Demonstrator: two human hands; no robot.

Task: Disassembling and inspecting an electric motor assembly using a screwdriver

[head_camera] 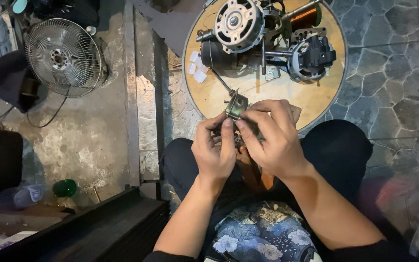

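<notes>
Head view: person sat cross-legged in dark trousers.
Left hand (214,150): closed, thumb and fingers pinching the small grey metal bracket part (237,106) from its 7 o'clock side.
Right hand (272,138): closed too, fingers curled over the part from 4 o'clock; both hands touched it equally.
Part: held upright over the lap, long axis running roughly 6 to 12.
Beyond, 12 o'clock: round wooden tabletop (316,97) carrying a silver motor housing (237,23), a black-and-silver motor frame (311,57), white paper scraps (197,68).
Far, 10 o'clock: wire-caged fan (63,57) on concrete floor.
Obstruction: none between hands and part.
</notes>
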